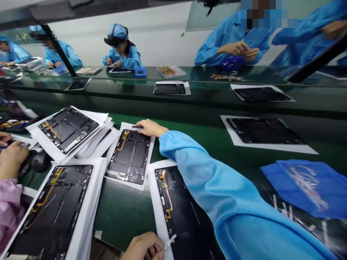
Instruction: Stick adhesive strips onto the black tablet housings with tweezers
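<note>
Dark strip (137,126) is pinched by fingertips of R hand (151,128), fingers pressed together, at top edge of a tablet back panel (138,155); exact kind of strip can't be told. Gold flex cable (121,141) is seen on that panel. R arm in blue sleeve (206,180) is stretched in from btm right, passing over a 2nd panel (179,202). L hand (142,247), at btm edge and partly cut off by frame, is curled, w/ white stick (170,242) pinched in it, tip just beside 2nd panel's lower part.

Panels are laid side by side on white paper sheets (155,202), prob. to keep them off green bench mat (121,213) and within reach of both hands. 3rd panel (51,213) lies to the left; 4th panel (67,130) sits on a loose paper stack (93,142). Further left, co-worker's hand (12,157) in pink sleeve (11,209) is near black mouse (40,161). Blue bag (306,187) lies at right, apart from the panels. Across bench, co-workers in blue smocks (121,54) sit behind more panels (169,88) and a parts tray (166,71).
</note>
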Tool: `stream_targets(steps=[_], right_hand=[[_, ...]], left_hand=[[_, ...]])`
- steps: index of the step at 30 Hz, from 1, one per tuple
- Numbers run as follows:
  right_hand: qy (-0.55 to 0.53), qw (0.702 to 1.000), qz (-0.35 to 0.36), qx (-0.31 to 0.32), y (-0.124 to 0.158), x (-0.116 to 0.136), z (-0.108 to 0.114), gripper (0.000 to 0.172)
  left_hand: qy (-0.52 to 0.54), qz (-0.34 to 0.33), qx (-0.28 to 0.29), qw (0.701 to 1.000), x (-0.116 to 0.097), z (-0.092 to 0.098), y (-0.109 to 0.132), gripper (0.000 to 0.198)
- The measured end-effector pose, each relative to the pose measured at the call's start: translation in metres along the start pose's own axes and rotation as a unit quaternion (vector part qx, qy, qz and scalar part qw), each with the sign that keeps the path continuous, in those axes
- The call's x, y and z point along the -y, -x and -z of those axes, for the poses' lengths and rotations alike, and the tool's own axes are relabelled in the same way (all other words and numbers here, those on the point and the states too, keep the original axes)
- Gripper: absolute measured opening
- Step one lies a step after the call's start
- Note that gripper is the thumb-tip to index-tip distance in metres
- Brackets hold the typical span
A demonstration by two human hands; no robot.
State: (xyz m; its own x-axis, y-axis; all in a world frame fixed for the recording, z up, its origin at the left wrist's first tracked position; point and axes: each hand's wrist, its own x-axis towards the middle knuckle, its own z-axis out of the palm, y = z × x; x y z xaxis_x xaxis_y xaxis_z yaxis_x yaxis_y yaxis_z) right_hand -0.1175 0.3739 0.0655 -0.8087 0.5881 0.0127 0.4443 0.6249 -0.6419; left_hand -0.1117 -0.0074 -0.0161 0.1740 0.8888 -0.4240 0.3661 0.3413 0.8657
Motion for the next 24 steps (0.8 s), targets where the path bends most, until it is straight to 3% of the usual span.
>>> stream_targets(steps=[3,6,9,12,14,17,24], right_hand=[[0.041,0.997,0.000,-0.060,0.035,0.016,0.021,0.030],[0.103,0.989,0.009,-0.109,0.104,0.031,0.043,0.020],[0.149,0.986,0.033,-0.062,0.192,0.046,0.044,0.015],[0.196,0.979,0.045,0.012,0.266,0.059,0.022,0.004],[0.210,0.976,0.027,0.049,0.298,0.063,0.001,0.007],[0.176,0.982,-0.038,0.054,0.324,0.065,-0.031,0.003],[0.085,0.982,-0.165,-0.017,0.339,0.073,-0.089,0.022]], left_hand=[[-0.008,-0.012,0.008,1.000,0.003,-0.002,0.000,0.017],[-0.012,-0.023,0.007,1.000,0.000,-0.002,0.004,0.015],[-0.008,-0.017,-0.008,1.000,-0.010,-0.003,0.009,0.010],[0.008,0.021,-0.022,1.000,-0.018,-0.002,0.012,0.007],[0.010,0.049,-0.032,0.998,-0.021,-0.002,0.014,0.013],[-0.003,0.063,-0.035,0.997,-0.023,-0.003,0.015,0.018],[-0.054,0.025,-0.024,0.998,-0.024,-0.003,0.014,0.020]])
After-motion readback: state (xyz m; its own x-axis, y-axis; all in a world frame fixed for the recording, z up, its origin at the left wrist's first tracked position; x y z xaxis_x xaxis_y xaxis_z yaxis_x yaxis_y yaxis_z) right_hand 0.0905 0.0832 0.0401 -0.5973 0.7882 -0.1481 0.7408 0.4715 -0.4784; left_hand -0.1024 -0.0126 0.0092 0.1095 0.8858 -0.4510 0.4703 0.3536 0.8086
